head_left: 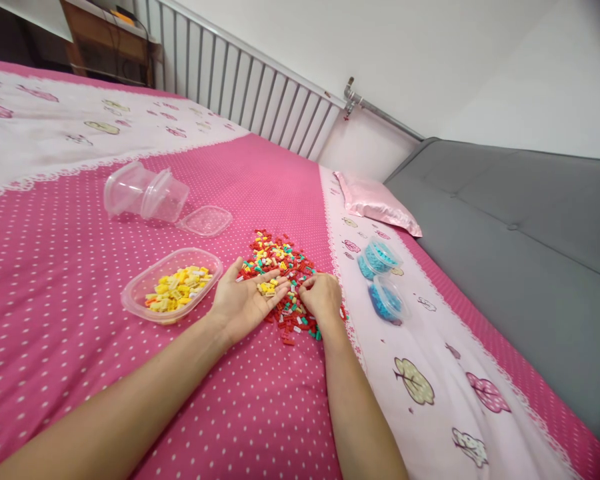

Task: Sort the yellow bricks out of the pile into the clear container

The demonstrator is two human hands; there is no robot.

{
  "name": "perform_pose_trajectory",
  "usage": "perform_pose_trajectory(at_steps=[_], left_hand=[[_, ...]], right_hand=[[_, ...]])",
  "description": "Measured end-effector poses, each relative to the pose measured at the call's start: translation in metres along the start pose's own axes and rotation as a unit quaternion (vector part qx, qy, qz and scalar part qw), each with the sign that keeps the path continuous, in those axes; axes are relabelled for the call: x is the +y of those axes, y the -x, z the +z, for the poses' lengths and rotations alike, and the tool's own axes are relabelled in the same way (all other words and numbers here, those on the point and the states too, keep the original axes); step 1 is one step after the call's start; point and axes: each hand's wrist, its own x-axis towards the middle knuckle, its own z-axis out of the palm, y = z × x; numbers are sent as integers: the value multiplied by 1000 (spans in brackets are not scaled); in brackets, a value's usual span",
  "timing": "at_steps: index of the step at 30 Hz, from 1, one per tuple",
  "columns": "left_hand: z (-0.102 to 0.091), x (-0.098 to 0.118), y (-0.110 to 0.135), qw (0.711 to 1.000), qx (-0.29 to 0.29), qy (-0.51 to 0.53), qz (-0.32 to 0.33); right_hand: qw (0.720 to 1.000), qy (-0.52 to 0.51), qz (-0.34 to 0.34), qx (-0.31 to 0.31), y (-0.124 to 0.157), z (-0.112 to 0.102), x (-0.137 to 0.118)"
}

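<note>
A heap of small mixed bricks [280,263], mostly red with yellow, green and white, lies on the pink dotted bedspread [260,400]. My left hand [245,300] lies palm up at the heap's left edge, fingers apart, with a few yellow bricks [267,287] resting on its fingers. My right hand [323,297] rests on the heap's right side, palm down, fingers curled and pinching into the bricks. What it pinches is too small to name. A clear oval tub [135,293] holding yellow bricks [177,288] stands just left of my left hand.
Empty clear tubs [145,193] lie on their sides farther back, with a loose lid [207,220] beside them. Two lidded tubs of blue bricks [380,257] [386,300] sit right of the heap. A pink pillow [375,203], grey headboard [505,253] and radiator [250,87] lie beyond.
</note>
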Motion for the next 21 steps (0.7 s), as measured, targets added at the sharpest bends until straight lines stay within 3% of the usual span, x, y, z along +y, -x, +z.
perform_pose_trajectory(at_steps=[4, 9, 21], left_hand=[[-1, 0, -1, 1000, -3, 3, -4], [0, 0, -1, 1000, 6, -4, 3], [-2, -1, -1, 1000, -14, -2, 1]], right_hand=[[999, -32, 6, 32, -2, -9, 0], [984, -174, -7, 23, 1, -31, -8], [939, -292, -158, 90, 23, -63, -37]])
